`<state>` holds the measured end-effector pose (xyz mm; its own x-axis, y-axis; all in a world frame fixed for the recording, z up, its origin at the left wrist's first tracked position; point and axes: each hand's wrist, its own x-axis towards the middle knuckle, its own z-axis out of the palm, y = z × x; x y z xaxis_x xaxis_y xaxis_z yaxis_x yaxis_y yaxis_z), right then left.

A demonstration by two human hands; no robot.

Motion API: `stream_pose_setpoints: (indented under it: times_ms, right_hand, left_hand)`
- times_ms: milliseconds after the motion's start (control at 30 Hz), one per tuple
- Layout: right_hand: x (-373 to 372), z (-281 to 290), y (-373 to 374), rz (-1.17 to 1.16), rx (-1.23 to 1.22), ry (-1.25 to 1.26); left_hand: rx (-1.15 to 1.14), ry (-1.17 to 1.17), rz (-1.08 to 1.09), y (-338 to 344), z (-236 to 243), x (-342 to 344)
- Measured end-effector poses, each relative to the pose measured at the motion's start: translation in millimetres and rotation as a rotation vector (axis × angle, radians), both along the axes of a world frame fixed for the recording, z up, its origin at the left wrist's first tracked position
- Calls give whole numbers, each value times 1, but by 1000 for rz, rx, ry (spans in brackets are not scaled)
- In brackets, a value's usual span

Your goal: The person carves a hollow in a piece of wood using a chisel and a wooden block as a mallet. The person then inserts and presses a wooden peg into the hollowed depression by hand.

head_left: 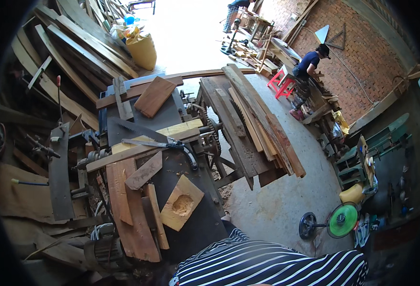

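Neither of my hands shows; my striped shirt fills the lower edge. Below me is a dark machine table (195, 200) strewn with wood. A light block with a rough round hollow (186, 190) lies nearest, beside reddish boards (126, 229) and a short grey-brown offcut (143, 170). A folding hand saw with a dark curved handle (188, 155) rests across wooden strips and a pale board (179, 128). A rectangular brown block (153, 95) lies toward the far end. Long planks (281, 148) are stacked on the right side, beside toothed gears (212, 131).
Leaning timber (64, 57) and a yellow sack (141, 50) stand at left. A co-worker (307, 64) bends near a red stool (279, 83); another person (233, 9) works at the back. A green fan (342, 219) and green machinery (381, 138) are at right.
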<state>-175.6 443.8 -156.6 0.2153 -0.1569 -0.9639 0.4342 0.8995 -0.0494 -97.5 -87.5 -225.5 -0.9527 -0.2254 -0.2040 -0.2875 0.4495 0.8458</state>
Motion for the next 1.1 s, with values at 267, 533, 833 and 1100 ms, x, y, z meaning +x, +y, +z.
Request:
stream_pose_setpoints:
  times_ms: [267,533,833,1100]
  right_hand:
    - [-26,-13,-9,-1,-64,10]
    - [-34,-13,-4,-59,-71,10]
    - [-1,6,30,-264,-16,16]
    - [34,19,53,-441,31,-14]
  left_hand:
    - [-28,-56,61,-4,-17,33]
    - [3,-120,65,7,-45,57]
    - [88,-199,-77,37,-83,56]
    - [152,-310,-198,64,-109,74]
